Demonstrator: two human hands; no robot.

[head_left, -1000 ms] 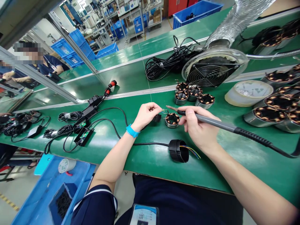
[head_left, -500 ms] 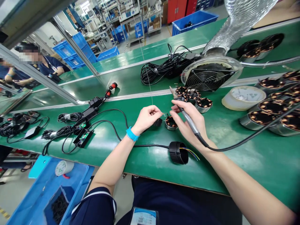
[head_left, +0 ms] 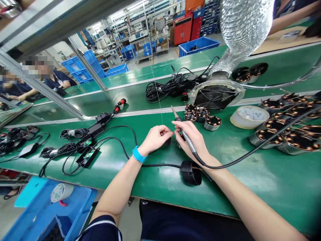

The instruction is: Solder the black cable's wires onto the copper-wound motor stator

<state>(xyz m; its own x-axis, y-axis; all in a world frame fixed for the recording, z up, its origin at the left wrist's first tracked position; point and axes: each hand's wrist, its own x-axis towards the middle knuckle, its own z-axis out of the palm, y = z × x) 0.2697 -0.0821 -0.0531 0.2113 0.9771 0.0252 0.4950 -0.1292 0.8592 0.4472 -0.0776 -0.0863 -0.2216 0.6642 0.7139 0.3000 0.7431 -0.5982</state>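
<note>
Head view: soldering at the small stator (head_left: 178,143) looks like the step in hand, and doing it well, as I judge it, means keeping the iron's hot tip away from skin and cable, steadying both wrists on the green bench (head_left: 263,174), and letting the solder wire (head_left: 156,97) meet the joint rather than the tip. The left hand (head_left: 155,138) pinches that thin solder wire between thumb and forefinger, fingers nearly closed, just beside the stator, which sits mostly hidden between the two hands. The right hand (head_left: 194,139) grips the soldering iron (head_left: 181,128) like a pen, fingers curled tight round the handle, tip pointing up and away from the work. A black cable cap (head_left: 191,172) lies near the right wrist, and finished stators (head_left: 202,116) cluster just beyond.
</note>
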